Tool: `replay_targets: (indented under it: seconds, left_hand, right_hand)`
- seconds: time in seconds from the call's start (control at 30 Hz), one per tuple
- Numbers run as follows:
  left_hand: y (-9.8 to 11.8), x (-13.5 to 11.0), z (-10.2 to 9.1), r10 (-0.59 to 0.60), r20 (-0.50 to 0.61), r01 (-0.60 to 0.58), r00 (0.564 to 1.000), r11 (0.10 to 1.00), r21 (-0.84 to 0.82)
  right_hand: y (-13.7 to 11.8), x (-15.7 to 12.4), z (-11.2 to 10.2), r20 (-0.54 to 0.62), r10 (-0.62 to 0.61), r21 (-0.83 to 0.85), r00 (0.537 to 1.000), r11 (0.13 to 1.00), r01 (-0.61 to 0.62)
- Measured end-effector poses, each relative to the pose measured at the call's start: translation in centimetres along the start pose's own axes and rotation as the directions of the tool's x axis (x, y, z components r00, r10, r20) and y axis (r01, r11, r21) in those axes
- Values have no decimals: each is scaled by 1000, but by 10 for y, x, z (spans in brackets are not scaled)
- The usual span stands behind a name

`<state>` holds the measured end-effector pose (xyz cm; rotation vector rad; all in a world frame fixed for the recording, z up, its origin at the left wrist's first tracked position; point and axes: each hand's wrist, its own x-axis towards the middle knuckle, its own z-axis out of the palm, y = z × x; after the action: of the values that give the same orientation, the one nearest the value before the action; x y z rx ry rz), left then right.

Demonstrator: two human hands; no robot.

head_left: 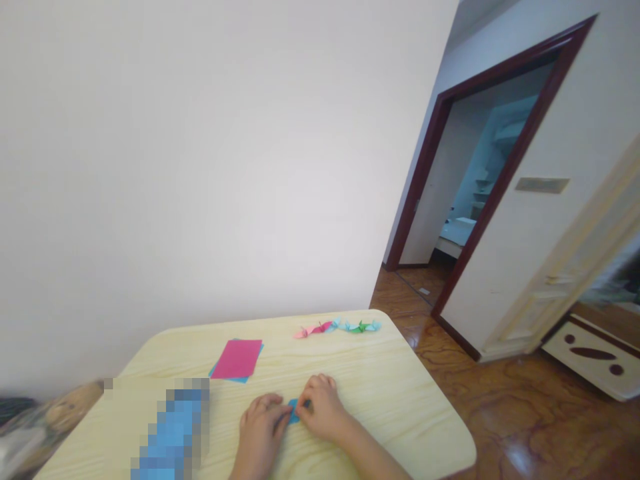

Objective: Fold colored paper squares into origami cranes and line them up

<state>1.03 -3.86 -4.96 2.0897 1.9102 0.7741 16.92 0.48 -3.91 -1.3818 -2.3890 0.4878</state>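
Note:
Both hands rest on a pale wooden table (400,400) near its front edge. My left hand (261,423) and my right hand (323,407) press together on a small blue folded paper (294,410), fingers curled and pinching it from either side. Most of the paper is hidden under the fingers. Farther back lies a pink paper sheet (237,359) on top of a blue sheet (257,350). Near the table's far edge stands a row of small folded paper cranes (340,327), pink, light blue and green.
A blurred blue patch (173,430) covers part of the table at the left. A white wall stands behind the table. To the right is brown glossy floor (500,413), a dark-framed doorway (465,220) and an open cream door (565,280).

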Motion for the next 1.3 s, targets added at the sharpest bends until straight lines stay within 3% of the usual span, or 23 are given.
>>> replay_targets:
  seconds: [0.3,0.5,0.9,1.03,1.17,1.3]
  left_hand:
    - [7,-6,-2,-50,-4,50,999,999,-21]
    - [14,-1,-6,-146,48,146,988,989,12]
    - [16,2,-9,-182,70,178,981,982,57]
    - [17,2,-10,-183,78,177,980,981,76]
    - [16,-2,-7,-93,101,79,990,988,135]
    - [9,-9,-4,90,256,-145,962,968,204]
  right_hand:
    - [-3,-3,9,-131,115,30,985,993,-112]
    - [-7,-4,10,-127,184,26,975,983,-182]
    - [-9,-6,10,-178,250,84,952,968,-238]
    - [-13,-3,3,-122,281,33,952,960,-279]
    - [-15,4,-6,8,298,-50,955,954,-297]
    - [-15,12,-16,51,300,-64,953,953,-297]
